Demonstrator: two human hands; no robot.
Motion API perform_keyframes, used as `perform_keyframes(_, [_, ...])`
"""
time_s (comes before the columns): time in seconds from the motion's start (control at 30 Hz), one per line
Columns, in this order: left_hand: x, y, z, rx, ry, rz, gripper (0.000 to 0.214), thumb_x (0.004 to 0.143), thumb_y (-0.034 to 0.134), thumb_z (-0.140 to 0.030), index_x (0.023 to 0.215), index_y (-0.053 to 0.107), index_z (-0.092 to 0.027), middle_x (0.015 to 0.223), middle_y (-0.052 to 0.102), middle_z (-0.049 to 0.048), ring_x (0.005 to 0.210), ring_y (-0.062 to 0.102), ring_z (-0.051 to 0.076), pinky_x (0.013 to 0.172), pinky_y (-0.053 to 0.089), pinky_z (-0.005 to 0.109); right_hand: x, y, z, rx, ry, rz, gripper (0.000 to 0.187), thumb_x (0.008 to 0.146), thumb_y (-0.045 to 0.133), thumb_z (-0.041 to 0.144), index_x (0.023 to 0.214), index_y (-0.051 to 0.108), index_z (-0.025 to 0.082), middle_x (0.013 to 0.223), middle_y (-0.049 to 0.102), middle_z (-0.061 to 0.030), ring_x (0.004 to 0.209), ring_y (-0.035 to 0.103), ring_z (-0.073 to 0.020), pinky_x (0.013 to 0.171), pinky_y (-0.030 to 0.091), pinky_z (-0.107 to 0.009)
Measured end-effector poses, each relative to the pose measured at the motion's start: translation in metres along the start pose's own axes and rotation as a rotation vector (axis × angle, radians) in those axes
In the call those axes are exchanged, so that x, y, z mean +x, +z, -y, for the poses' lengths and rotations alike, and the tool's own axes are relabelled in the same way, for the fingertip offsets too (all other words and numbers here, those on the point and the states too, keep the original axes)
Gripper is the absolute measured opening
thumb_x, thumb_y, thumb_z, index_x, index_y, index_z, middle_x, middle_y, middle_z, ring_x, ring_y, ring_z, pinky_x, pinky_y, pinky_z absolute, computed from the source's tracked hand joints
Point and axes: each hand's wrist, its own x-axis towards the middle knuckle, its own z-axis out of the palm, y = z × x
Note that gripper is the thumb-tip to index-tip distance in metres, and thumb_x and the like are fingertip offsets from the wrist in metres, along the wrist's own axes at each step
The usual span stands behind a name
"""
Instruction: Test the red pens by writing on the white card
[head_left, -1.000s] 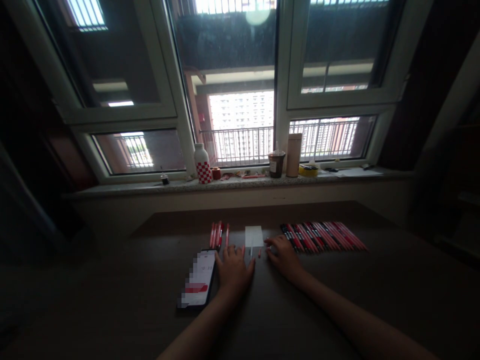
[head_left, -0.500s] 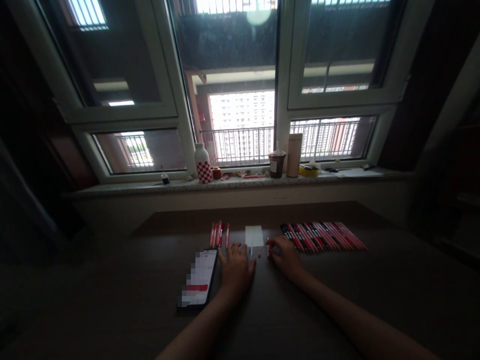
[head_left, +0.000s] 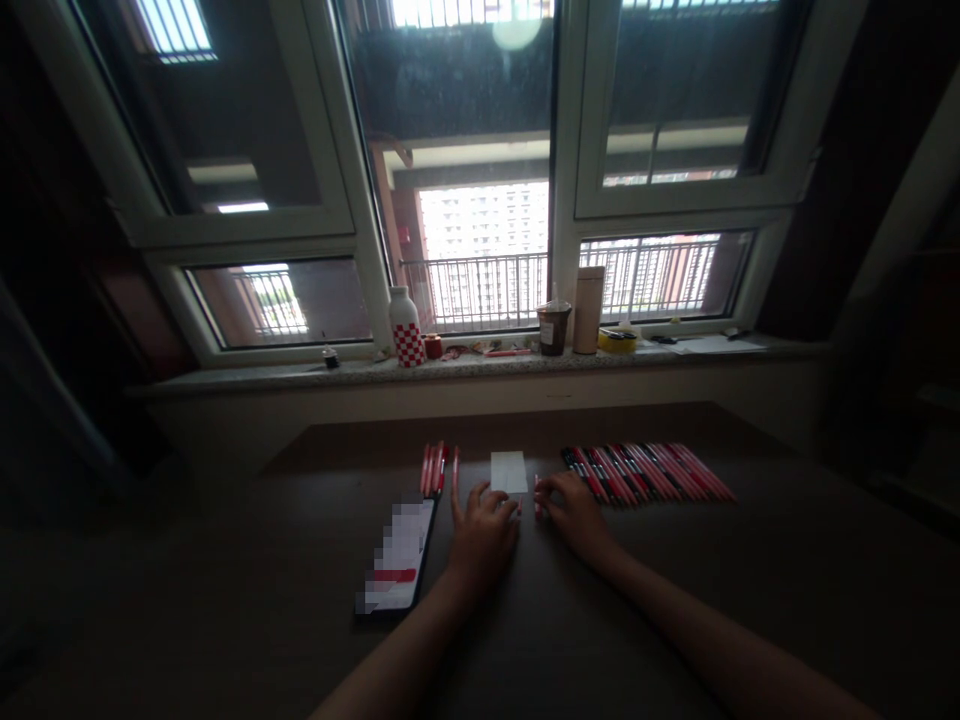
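Note:
My left hand (head_left: 484,528) is low over the table, its thumb and forefinger closing around a short red pen piece (head_left: 519,507). Just below the white paper (head_left: 508,471), its other fingers are bent or stretched forward. My right hand (head_left: 574,515) pinches another short red and pale pen piece (head_left: 537,496), which stands out past the fingertips. A single red pen (head_left: 455,468) lies above my left hand, beside a small group of red pens (head_left: 433,470). To the right of my right hand spreads a long row of red and black pens (head_left: 649,473).
A phone (head_left: 397,555) with a lit screen lies left of my left hand on the dark table (head_left: 540,640). Along the windowsill (head_left: 480,368) stand a checkered bottle (head_left: 407,328), a lidded cup (head_left: 553,328), a tan flask (head_left: 589,310) and yellow tape (head_left: 617,341).
My left hand has shifted slightly right, its fingers curling from spread to around the short red piece. A thin pale stick near it no longer shows. My right hand has barely moved.

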Motion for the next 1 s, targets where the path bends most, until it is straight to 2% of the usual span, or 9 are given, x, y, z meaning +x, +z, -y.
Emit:
perform_keyframes(0.23, [0.0003, 0.0054, 0.0013, 0.007, 0.068, 0.034, 0.029, 0.090, 0.047, -0.035, 0.116, 0.059, -0.038, 0.118, 0.065, -0.0008, 0.129, 0.040, 0.028, 0.109, 0.008, 0.067, -0.0001, 0.0040, -0.0061, 0.034, 0.013, -0.032, 0.018, 0.080, 0.053, 0.010, 0.088, 0.067, 0.019, 0.091, 0.066, -0.0068, 0.094, 0.058, -0.0218, 0.086, 0.045, -0.035])
perform_keyframes(0.4, [0.0005, 0.0045, 0.0008, -0.028, 0.067, 0.060, 0.029, 0.091, 0.046, -0.034, 0.116, 0.058, -0.038, 0.117, 0.066, -0.0022, 0.130, 0.039, 0.029, 0.107, 0.002, 0.071, -0.0006, 0.0019, -0.0026, 0.019, 0.005, -0.031, 0.018, 0.080, 0.053, 0.010, 0.087, 0.067, 0.018, 0.090, 0.067, -0.0067, 0.095, 0.057, -0.0222, 0.086, 0.044, -0.035])
perform_keyframes(0.63, [0.0015, 0.0024, -0.0004, -0.051, 0.066, 0.084, 0.027, 0.091, 0.045, -0.034, 0.113, 0.060, -0.035, 0.114, 0.066, 0.0003, 0.130, 0.039, 0.029, 0.108, -0.001, 0.070, -0.0002, 0.0013, -0.0007, -0.004, 0.009, -0.023, 0.017, 0.081, 0.053, 0.010, 0.086, 0.067, 0.018, 0.089, 0.066, -0.0061, 0.094, 0.055, -0.0225, 0.086, 0.043, -0.034])
perform_keyframes(1.0, [0.0046, 0.0035, 0.0021, -0.101, 0.031, -0.034, 0.026, 0.088, 0.047, -0.021, 0.104, 0.066, -0.030, 0.103, 0.070, 0.0003, 0.118, 0.051, 0.025, 0.111, 0.002, 0.064, 0.0002, 0.0035, -0.0046, 0.007, 0.002, -0.015, 0.013, 0.081, 0.056, 0.011, 0.084, 0.067, 0.017, 0.087, 0.065, -0.0060, 0.093, 0.054, -0.0230, 0.085, 0.041, -0.034])
